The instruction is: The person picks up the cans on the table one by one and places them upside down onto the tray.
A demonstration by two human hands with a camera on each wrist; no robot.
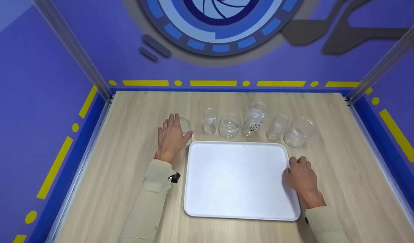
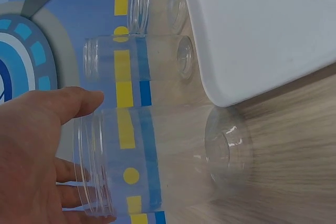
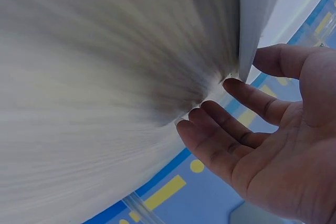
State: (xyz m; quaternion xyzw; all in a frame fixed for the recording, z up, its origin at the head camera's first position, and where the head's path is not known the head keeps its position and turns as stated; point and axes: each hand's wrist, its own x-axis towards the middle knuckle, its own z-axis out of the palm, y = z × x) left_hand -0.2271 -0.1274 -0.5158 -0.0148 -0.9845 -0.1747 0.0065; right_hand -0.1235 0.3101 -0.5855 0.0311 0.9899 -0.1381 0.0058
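Note:
My left hand is beside a wide, tall clear glass jar, its fingers stretched along the jar's mouth. In the left wrist view the thumb lies just past one edge of the mouth, and the other fingers show behind the glass. The jar stands upright by the far left corner of a white rectangular tray. At the tray's right edge, my right hand pinches the rim between thumb and index finger. Its remaining fingers are bent, their tips down at the table beside the tray.
Behind the tray stands a row of clear glassware: a slim jar, a short round jar, a tall jar with dark markings, another slim jar and a wide jar. Blue panels enclose the wooden table.

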